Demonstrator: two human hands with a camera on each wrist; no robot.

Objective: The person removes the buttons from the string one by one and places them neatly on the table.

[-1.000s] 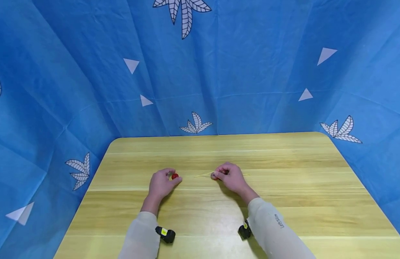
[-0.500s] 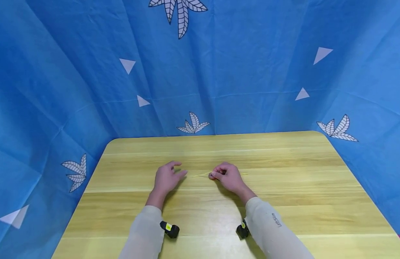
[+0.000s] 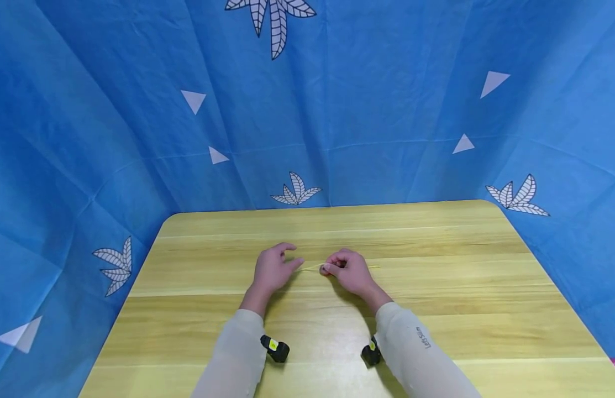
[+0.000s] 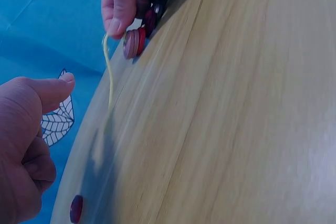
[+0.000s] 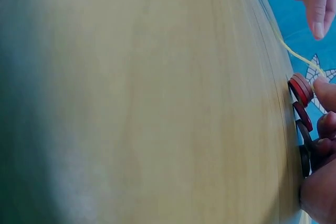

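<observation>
My right hand (image 3: 354, 273) pinches a thin yellow string (image 3: 309, 268) between thumb and index finger, above the tabletop. Under those fingertips, several red and dark round button-like discs (image 5: 300, 90) stand on edge in a row; the front ones (image 4: 134, 44) are stacked close together. Whether the string runs through all of them cannot be seen. The string's loose end points left, toward my left hand (image 3: 274, 271). That hand holds nothing, thumb and index finger apart, close to the string's end. A single dark red disc (image 4: 76, 209) lies on the table by the left hand, hidden in the head view.
The wooden table (image 3: 436, 309) has rounded far corners. Blue patterned cloth (image 3: 377, 110) hangs behind it and along both sides. Small black cameras (image 3: 276, 348) are strapped at both wrists.
My left hand has moved right, from over the red disc to near the string's loose end. My right hand keeps its pinch on the string. The head view has shifted slightly.
</observation>
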